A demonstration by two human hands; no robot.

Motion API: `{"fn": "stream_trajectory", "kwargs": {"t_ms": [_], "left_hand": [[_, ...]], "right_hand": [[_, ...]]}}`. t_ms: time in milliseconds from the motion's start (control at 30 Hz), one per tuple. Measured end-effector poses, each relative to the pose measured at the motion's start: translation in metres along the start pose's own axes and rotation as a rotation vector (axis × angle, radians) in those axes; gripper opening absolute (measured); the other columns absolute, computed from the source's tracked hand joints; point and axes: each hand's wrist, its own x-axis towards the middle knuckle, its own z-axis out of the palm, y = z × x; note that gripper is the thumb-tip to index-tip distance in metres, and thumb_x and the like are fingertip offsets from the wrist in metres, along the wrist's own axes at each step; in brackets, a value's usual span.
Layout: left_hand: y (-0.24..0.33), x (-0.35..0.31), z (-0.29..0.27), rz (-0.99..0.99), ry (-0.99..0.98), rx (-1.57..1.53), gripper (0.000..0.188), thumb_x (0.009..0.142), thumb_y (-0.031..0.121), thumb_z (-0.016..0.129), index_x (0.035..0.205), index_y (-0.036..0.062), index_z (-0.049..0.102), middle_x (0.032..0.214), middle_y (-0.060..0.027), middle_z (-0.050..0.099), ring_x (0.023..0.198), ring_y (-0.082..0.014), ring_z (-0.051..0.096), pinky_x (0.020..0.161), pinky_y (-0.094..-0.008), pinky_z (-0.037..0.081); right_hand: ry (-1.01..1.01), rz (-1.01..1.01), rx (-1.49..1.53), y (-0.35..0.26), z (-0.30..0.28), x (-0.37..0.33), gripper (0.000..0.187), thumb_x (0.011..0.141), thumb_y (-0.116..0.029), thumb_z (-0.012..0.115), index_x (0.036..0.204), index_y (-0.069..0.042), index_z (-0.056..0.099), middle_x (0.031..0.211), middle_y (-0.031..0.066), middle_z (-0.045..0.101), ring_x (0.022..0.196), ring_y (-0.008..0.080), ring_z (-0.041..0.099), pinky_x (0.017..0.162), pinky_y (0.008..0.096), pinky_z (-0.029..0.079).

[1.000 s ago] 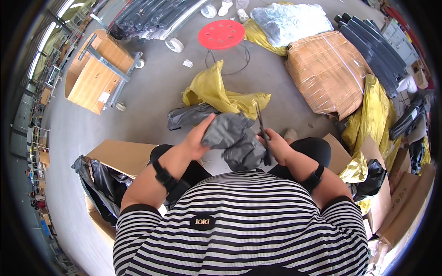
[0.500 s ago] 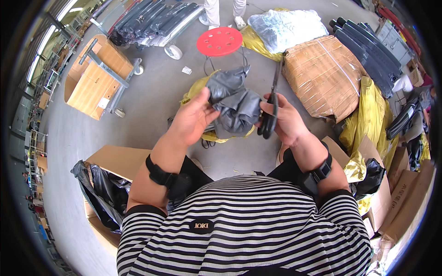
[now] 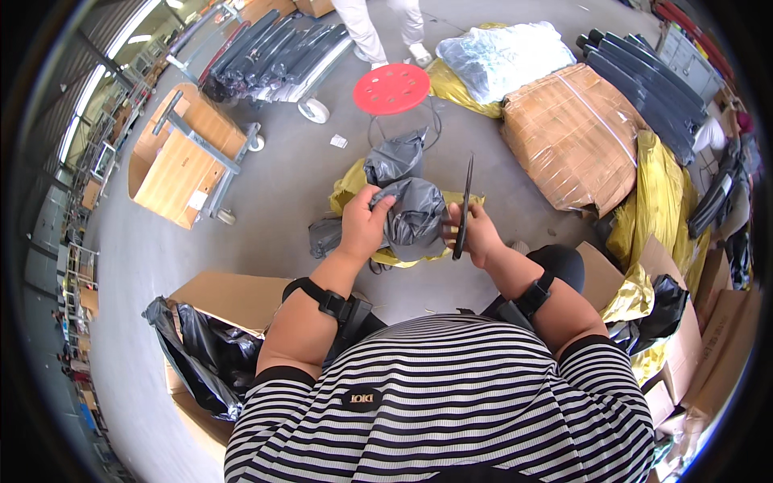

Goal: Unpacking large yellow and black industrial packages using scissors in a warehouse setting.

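Note:
A crumpled grey plastic bag (image 3: 416,213) bulges in front of me, and the pinched fingers of my left hand (image 3: 361,225) hold it by its left side. Black scissors (image 3: 465,211) stand almost upright in my right hand (image 3: 481,235), blades pointing away from me, just right of the bag. Their handles are partly hidden by my fingers. Beneath and behind the bag, a yellow plastic sack (image 3: 348,187) lies on the floor. Another grey plastic bundle (image 3: 396,158) rests on its far side.
A red round stool (image 3: 392,88) stands beyond the sack, near a person's legs (image 3: 362,32). Far left is a wooden-sided cart (image 3: 181,181). Open cardboard boxes flank me, the left box (image 3: 221,294) lined with black plastic. A big taped carton (image 3: 572,141) sits ahead right.
Both hands have lowered toward me, and my left hand has closed on the grey bag's side. The scissors have swung more upright and shifted slightly left.

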Motion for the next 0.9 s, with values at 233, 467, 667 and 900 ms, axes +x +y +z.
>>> {"fn": "stream_trajectory", "kwargs": {"t_ms": [233, 467, 667, 900], "left_hand": [[0.117, 0.056, 0.019, -0.227, 0.078, -0.991, 0.031, 0.092, 0.025, 0.062, 0.115, 0.0058, 0.052, 0.081, 0.0038, 0.054, 0.058, -0.0053, 0.048, 0.047, -0.0206, 0.038], [0.204, 0.173, -0.018, 0.109, 0.111, -1.334, 0.021, 0.095, 0.032, 0.056, 0.100, 0.0117, 0.058, 0.087, 0.0047, 0.059, 0.059, -0.0034, 0.040, 0.051, -0.0166, 0.033], [0.232, 0.135, -0.024, 0.203, 0.034, -1.398, 0.022, 0.094, 0.033, 0.058, 0.104, 0.0129, 0.055, 0.075, 0.0069, 0.050, 0.055, -0.0044, 0.039, 0.049, -0.0202, 0.034], [0.054, 0.061, 0.040, -0.006, -0.148, 0.123, 0.024, 0.083, 0.022, 0.067, 0.092, 0.0003, 0.064, 0.089, -0.0182, 0.063, 0.083, -0.0305, 0.062, 0.077, -0.0366, 0.047]], "right_hand": [[0.032, 0.155, -0.004, 0.020, -0.028, -0.037, 0.072, 0.085, -0.060, 0.057, 0.131, -0.009, 0.036, 0.115, 0.0173, 0.057, 0.087, 0.0299, 0.066, 0.069, 0.0399, 0.052], [-0.126, 0.033, 0.351, -0.031, -0.022, -0.060, 0.068, 0.087, -0.060, 0.053, 0.119, -0.003, 0.034, 0.108, 0.0333, 0.055, 0.090, 0.0402, 0.064, 0.072, 0.0453, 0.054], [-0.099, -0.359, 0.469, -0.089, -0.014, -0.049, 0.074, 0.088, -0.051, 0.058, 0.133, -0.003, 0.024, 0.114, 0.0304, 0.054, 0.090, 0.0355, 0.065, 0.069, 0.0418, 0.054], [0.094, -0.238, 0.274, -0.036, -0.047, -0.048, 0.066, 0.087, -0.049, 0.063, 0.132, -0.011, 0.034, 0.107, 0.0200, 0.060, 0.067, 0.0194, 0.059, 0.053, 0.0292, 0.046]]}}
